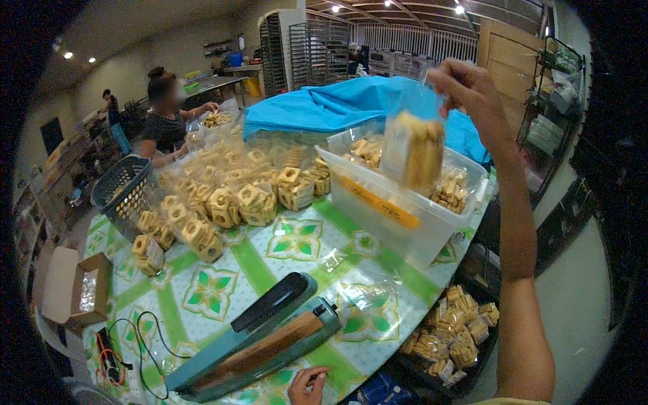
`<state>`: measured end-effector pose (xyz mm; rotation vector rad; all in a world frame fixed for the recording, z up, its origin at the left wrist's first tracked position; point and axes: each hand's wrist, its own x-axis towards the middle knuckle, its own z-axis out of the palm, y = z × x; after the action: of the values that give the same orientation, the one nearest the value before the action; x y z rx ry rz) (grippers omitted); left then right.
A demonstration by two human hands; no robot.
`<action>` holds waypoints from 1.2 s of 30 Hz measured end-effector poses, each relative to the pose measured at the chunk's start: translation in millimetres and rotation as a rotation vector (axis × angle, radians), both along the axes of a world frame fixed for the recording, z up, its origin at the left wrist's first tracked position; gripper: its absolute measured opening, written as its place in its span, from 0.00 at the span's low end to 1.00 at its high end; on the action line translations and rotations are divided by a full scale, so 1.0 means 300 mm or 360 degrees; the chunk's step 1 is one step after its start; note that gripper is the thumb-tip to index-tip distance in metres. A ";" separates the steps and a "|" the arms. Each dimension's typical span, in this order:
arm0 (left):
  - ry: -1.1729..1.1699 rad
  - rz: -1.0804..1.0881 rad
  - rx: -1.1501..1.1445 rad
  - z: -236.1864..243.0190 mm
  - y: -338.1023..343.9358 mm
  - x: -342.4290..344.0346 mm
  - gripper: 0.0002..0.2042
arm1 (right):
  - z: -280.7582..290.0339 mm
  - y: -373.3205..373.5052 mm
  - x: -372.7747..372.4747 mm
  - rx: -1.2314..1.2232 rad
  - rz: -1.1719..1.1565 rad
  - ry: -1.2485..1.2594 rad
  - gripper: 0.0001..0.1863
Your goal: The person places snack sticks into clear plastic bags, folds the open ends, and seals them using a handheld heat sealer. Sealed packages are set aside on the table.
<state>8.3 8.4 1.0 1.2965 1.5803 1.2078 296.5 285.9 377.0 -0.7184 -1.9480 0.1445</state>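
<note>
My right hand (pixel 466 84) is raised at the upper right, its fingers closed on the top of a clear plastic bag of biscuits (pixel 415 152). The bag hangs upright, slightly blurred, over a translucent plastic bin (pixel 391 236) with an orange label and more bagged biscuits inside. At the lower edge, my left hand (pixel 308 386) rests by the table with loosely curled fingers and nothing visible in them. Close beside it lies a teal bag heat sealer (pixel 253 351) with a black-topped arm and a brown strip.
Bags of ring-shaped biscuits (pixel 253 202) heap across the far left of the patterned table. A grey basket (pixel 121 189), an open cardboard box (pixel 91 290), a cable (pixel 145 344) and blue cloth (pixel 324 104) surround them. A dark crate of bagged biscuits (pixel 455 337) stands below right. Another person (pixel 165 121) works across.
</note>
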 end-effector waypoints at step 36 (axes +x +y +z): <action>-0.0716 0.0683 0.0509 -0.021 -0.116 -0.126 0.32 | -1.163 -0.806 -0.686 -0.1909 0.0731 0.0793 0.31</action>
<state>-29.5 -26.4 -5.4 0.7948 1.4004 1.9292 90.7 44.2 28.1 -0.8226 -1.3597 1.6926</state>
